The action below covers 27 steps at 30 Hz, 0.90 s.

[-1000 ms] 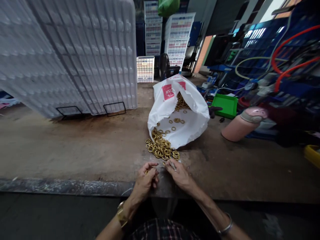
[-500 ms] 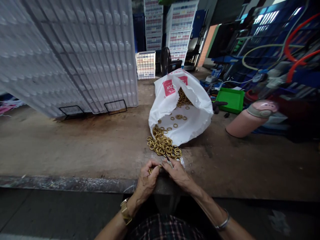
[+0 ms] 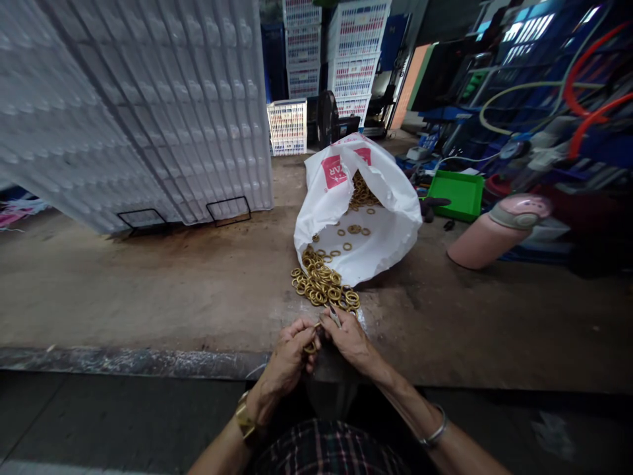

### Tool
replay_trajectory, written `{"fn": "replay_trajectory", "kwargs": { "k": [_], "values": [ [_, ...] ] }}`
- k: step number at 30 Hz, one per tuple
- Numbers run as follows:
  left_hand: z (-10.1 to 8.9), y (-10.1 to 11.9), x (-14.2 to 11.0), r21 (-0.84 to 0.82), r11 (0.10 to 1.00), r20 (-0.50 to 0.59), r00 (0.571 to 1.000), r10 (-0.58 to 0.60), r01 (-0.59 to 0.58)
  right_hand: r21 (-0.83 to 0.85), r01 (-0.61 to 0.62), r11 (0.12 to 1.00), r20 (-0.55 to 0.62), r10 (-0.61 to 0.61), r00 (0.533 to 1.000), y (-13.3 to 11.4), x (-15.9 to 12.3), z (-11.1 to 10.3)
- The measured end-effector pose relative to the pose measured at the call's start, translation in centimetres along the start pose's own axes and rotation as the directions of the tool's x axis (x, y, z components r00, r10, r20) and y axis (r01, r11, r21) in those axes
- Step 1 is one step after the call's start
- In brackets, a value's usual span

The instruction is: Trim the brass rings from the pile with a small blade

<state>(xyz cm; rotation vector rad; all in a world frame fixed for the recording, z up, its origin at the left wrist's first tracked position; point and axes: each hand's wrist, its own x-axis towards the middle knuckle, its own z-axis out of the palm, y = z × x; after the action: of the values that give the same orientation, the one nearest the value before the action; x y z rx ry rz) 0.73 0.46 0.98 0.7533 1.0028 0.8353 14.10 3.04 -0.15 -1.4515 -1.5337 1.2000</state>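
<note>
Brass-coloured rings (image 3: 310, 347) sit in my left hand (image 3: 291, 351), whose fingers are closed around them at the table's front edge. My right hand (image 3: 349, 338) is closed on a slim pointed hand tool (image 3: 335, 318); its exact kind is too small to tell. The fingertips of both hands meet at one ring (image 3: 318, 325) between them. Just beyond lies a heap of loose brass rings (image 3: 321, 284), spilling from the mouth of a white plastic sack (image 3: 386, 247). More rings lie inside the sack.
A pink bottle (image 3: 487, 237) and a green tray (image 3: 457, 196) stand to the right on the wooden table (image 3: 198, 284). Tall translucent ribbed panels (image 3: 198, 99) rise at the left on black wire stands (image 3: 229, 210). Stacked white crates (image 3: 356, 66) are behind.
My left hand has rolled and its fingers have shifted, so the rings in it show more plainly. My right hand stays nearly in place with the tool.
</note>
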Motion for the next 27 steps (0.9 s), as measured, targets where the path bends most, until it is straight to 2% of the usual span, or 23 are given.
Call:
{"fn": "replay_trajectory", "kwargs": {
  "k": [7, 14, 21, 27],
  "values": [
    [-0.13, -0.14, -0.19, -0.052, 0.998, 0.011, 0.999, 0.04, -0.04, 0.04, 0.019, 0.999, 0.01, -0.02, 1.0, -0.15, -0.22, 0.15],
    [0.11, -0.14, -0.64, 0.195, 0.974, -0.077, 0.989, 0.129, -0.112, -0.019, 0.085, 0.996, 0.031, -0.085, 0.996, -0.65, -0.57, 0.32],
    [-0.13, -0.53, -0.88, 0.168, 0.976, -0.066, 0.986, 0.15, -0.137, 0.002, 0.039, 0.999, 0.014, -0.039, 0.999, -0.51, -0.46, 0.4],
    [-0.28, -0.91, -0.88, 0.122, 0.983, -0.055, 0.988, 0.145, -0.138, -0.01, 0.055, 0.998, 0.013, -0.055, 0.998, -0.23, -0.49, 0.45]
  ]
}}
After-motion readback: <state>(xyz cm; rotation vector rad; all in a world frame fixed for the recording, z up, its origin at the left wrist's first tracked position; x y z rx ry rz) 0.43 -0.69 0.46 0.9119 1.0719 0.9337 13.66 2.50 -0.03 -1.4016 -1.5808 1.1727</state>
